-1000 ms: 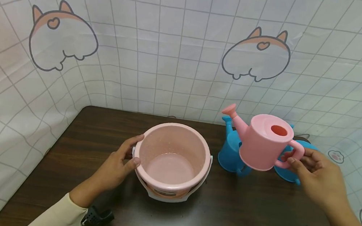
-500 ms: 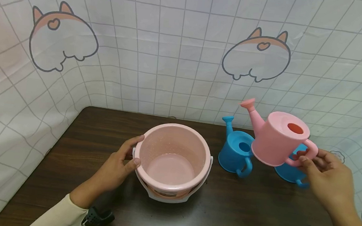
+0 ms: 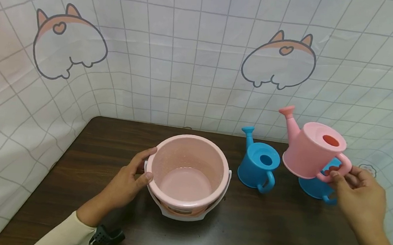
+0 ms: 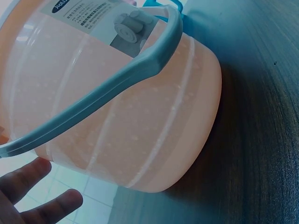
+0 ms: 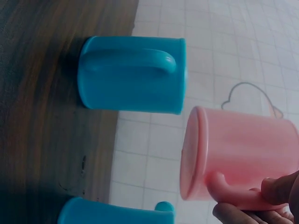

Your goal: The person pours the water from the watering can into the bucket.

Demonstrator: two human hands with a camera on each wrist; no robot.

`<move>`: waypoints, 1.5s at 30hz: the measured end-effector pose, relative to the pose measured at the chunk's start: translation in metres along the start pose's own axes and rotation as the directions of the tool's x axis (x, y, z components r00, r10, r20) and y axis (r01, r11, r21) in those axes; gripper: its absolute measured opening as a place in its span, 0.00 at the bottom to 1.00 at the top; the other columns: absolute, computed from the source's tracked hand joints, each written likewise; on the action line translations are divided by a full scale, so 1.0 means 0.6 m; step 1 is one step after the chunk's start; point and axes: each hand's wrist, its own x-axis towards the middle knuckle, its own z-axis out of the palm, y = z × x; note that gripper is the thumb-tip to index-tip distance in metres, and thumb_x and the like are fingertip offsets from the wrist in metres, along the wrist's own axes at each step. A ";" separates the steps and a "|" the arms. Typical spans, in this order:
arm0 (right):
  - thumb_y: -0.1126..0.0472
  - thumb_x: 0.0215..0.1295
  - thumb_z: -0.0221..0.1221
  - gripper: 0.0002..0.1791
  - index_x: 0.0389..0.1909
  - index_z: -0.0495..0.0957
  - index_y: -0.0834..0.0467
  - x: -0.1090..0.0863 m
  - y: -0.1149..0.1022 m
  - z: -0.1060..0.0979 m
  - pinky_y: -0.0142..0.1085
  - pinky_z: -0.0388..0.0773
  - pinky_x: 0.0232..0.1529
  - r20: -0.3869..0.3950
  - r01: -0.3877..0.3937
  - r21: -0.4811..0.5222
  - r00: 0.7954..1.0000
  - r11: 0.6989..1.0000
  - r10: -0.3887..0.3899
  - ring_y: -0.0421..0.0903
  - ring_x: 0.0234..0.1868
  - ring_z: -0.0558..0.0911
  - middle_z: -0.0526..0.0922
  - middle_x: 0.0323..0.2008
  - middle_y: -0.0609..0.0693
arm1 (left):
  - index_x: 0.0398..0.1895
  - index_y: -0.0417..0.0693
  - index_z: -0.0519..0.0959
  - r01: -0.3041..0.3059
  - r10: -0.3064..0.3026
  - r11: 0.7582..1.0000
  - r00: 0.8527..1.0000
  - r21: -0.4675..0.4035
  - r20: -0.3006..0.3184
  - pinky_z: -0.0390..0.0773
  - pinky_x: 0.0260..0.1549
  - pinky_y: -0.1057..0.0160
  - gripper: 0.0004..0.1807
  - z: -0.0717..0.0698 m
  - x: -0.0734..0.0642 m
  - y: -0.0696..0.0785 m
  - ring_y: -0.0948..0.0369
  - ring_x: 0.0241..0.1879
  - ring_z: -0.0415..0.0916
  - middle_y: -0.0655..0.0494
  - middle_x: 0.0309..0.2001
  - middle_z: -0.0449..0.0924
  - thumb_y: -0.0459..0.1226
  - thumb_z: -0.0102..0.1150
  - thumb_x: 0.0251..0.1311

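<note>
My right hand pinches the looped handle of a pink watering can, its spout pointing up and left. In the right wrist view the pink can hangs clear of the table, with thumb and fingers on its handle. My left hand rests its thumb and forefinger against the rim of a pale pink bucket at its left side. The left wrist view shows the bucket's labelled wall, its lowered bail handle and two straight fingers beside it. Inside, the bucket appears to hold shallow water.
A blue watering can stands right of the bucket. Another blue watering can stands farther right, partly hidden behind the pink can and right hand. The dark wooden table meets a checked white cloth wall behind.
The right hand has carried the pink watering can to the right and slightly up, uncovering the nearer blue can. Left hand and bucket stay in place.
</note>
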 end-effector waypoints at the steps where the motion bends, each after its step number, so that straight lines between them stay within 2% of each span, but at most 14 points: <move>1: 0.49 0.72 0.63 0.18 0.54 0.77 0.56 0.000 0.002 0.002 0.31 0.73 0.17 -0.008 -0.012 0.015 1.000 1.000 0.012 0.32 0.20 0.83 0.77 0.28 0.16 | 0.79 0.66 0.56 0.001 -0.001 1.000 1.000 0.001 -0.001 0.78 0.42 0.45 0.34 0.000 0.000 0.000 0.49 0.52 0.81 0.49 0.53 0.82 0.57 0.50 0.74; 4: 0.49 0.71 0.63 0.13 0.49 0.77 0.51 -0.001 0.007 0.009 0.30 0.73 0.18 -0.009 -0.048 0.044 0.999 0.998 0.049 0.28 0.23 0.83 0.79 0.29 0.17 | 0.79 0.66 0.57 0.002 -0.002 1.000 1.000 -0.004 -0.002 0.78 0.42 0.45 0.34 0.000 0.000 0.000 0.49 0.52 0.81 0.49 0.53 0.82 0.57 0.50 0.74; 9: 0.45 0.72 0.62 0.30 0.61 0.76 0.64 -0.004 0.015 0.021 0.30 0.71 0.21 0.015 -0.085 -0.048 0.996 0.995 0.086 0.18 0.29 0.78 0.78 0.29 0.18 | 0.79 0.66 0.57 0.001 -0.001 1.000 1.000 -0.005 -0.004 0.78 0.42 0.44 0.34 0.001 0.001 0.000 0.49 0.52 0.81 0.49 0.52 0.83 0.57 0.50 0.74; 10: 0.45 0.71 0.62 0.32 0.63 0.75 0.66 -0.005 0.016 0.024 0.29 0.72 0.22 0.009 -0.086 -0.066 0.996 0.994 0.087 0.18 0.29 0.77 0.80 0.30 0.22 | 0.79 0.66 0.57 0.002 -0.002 1.000 1.000 -0.003 -0.004 0.78 0.43 0.44 0.34 0.001 0.001 0.000 0.49 0.52 0.81 0.49 0.53 0.82 0.58 0.50 0.74; 13: 0.45 0.70 0.64 0.32 0.63 0.76 0.66 -0.008 0.018 0.036 0.27 0.73 0.23 -0.018 -0.088 -0.102 0.996 0.991 0.087 0.17 0.29 0.75 0.88 0.37 0.40 | 0.79 0.67 0.57 0.004 -0.004 1.000 1.000 0.002 -0.003 0.78 0.43 0.45 0.34 0.001 0.001 0.000 0.49 0.52 0.82 0.49 0.53 0.82 0.58 0.49 0.74; 15: 0.45 0.70 0.63 0.32 0.63 0.76 0.66 -0.010 0.018 0.043 0.27 0.74 0.23 -0.019 -0.085 -0.116 0.996 0.990 0.083 0.17 0.29 0.74 0.89 0.44 0.55 | 0.79 0.67 0.57 0.004 -0.004 1.000 1.000 0.003 -0.003 0.78 0.42 0.45 0.34 0.000 0.001 -0.001 0.49 0.51 0.82 0.49 0.53 0.83 0.58 0.49 0.74; 17: 0.45 0.71 0.62 0.33 0.64 0.76 0.67 -0.011 0.020 0.050 0.29 0.74 0.23 -0.008 -0.092 -0.133 0.996 0.987 0.091 0.19 0.28 0.74 0.86 0.49 0.62 | 0.79 0.66 0.57 0.003 -0.003 1.000 1.000 0.000 -0.005 0.78 0.43 0.45 0.34 0.000 0.001 0.000 0.49 0.51 0.82 0.49 0.53 0.83 0.58 0.49 0.74; 20: 0.43 0.73 0.60 0.34 0.65 0.74 0.68 -0.013 0.024 0.060 0.32 0.74 0.23 0.012 -0.115 -0.163 0.993 0.980 0.119 0.28 0.31 0.77 0.84 0.52 0.66 | 0.79 0.66 0.57 0.003 -0.003 1.000 1.000 -0.001 -0.006 0.78 0.43 0.45 0.34 0.000 0.002 0.000 0.49 0.52 0.81 0.49 0.53 0.83 0.58 0.49 0.74; 25: 0.45 0.74 0.59 0.33 0.64 0.74 0.69 -0.016 0.037 0.078 0.32 0.74 0.24 0.026 -0.135 -0.183 0.990 0.974 0.142 0.53 0.42 0.86 0.85 0.50 0.66 | 0.79 0.66 0.56 0.005 -0.005 1.000 1.000 -0.002 -0.001 0.78 0.43 0.45 0.35 0.001 0.001 0.002 0.49 0.52 0.81 0.48 0.53 0.82 0.59 0.49 0.74; 27: 0.46 0.74 0.59 0.31 0.63 0.75 0.70 -0.017 0.042 0.084 0.30 0.74 0.24 0.031 -0.123 -0.180 0.991 0.976 0.131 0.57 0.43 0.86 0.85 0.50 0.66 | 0.79 0.66 0.56 0.006 -0.006 1.000 1.000 -0.002 -0.001 0.78 0.43 0.45 0.35 0.001 0.001 0.002 0.48 0.52 0.81 0.48 0.53 0.82 0.59 0.49 0.74; 31: 0.48 0.74 0.60 0.30 0.60 0.76 0.71 -0.017 0.048 0.091 0.28 0.73 0.24 0.031 -0.106 -0.182 0.993 0.978 0.113 0.60 0.44 0.87 0.85 0.48 0.67 | 0.79 0.66 0.57 0.010 -0.010 1.000 1.000 -0.004 -0.003 0.78 0.42 0.44 0.34 0.002 0.001 0.002 0.48 0.52 0.81 0.47 0.53 0.82 0.59 0.49 0.74; 36: 0.47 0.75 0.59 0.31 0.61 0.75 0.70 -0.016 0.052 0.099 0.28 0.76 0.26 0.049 -0.140 -0.189 0.987 0.972 0.151 0.64 0.48 0.86 0.85 0.49 0.68 | 0.79 0.66 0.57 0.013 -0.013 1.000 1.000 0.002 -0.006 0.78 0.42 0.44 0.34 0.001 0.001 0.001 0.48 0.52 0.81 0.48 0.53 0.83 0.59 0.49 0.74; 39: 0.46 0.75 0.59 0.32 0.62 0.75 0.70 -0.017 0.056 0.102 0.33 0.78 0.28 0.059 -0.163 -0.209 0.982 0.964 0.179 0.65 0.48 0.85 0.84 0.51 0.68 | 0.79 0.66 0.57 0.012 -0.012 1.000 1.000 0.002 -0.008 0.78 0.42 0.44 0.34 0.001 0.001 0.000 0.48 0.52 0.81 0.48 0.53 0.83 0.59 0.49 0.74; 45: 0.47 0.74 0.60 0.33 0.64 0.72 0.72 -0.022 0.064 0.113 0.49 0.83 0.35 0.071 -0.171 -0.224 0.979 0.959 0.191 0.67 0.48 0.84 0.83 0.51 0.71 | 0.79 0.67 0.57 0.018 -0.018 1.000 1.000 0.001 -0.003 0.78 0.42 0.45 0.35 0.001 0.001 0.000 0.48 0.52 0.81 0.48 0.53 0.83 0.60 0.49 0.73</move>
